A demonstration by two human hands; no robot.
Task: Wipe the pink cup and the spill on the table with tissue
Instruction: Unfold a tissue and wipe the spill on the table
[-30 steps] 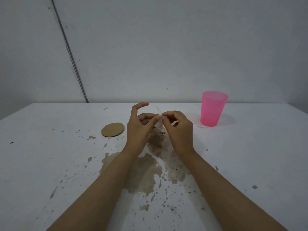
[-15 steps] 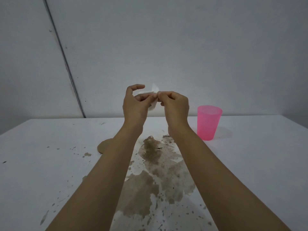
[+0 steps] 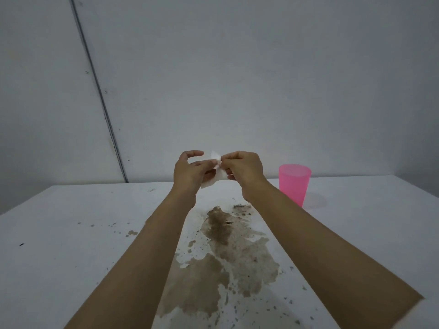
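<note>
Tissue is pinched between left hand and right hand, up in the air. Pink cup sits at 3 o'clock, closer to the right; spill is at 6.

The tissue is thin, soft white paper, creased and matt. The cup on the right is smooth, translucent pink plastic. The tabletop is smooth matt white, stained by a brown, wet-looking spill with gritty dark specks

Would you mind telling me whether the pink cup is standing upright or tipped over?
Upright. The pink cup stands on its narrower base on the table, open rim facing up.
</note>
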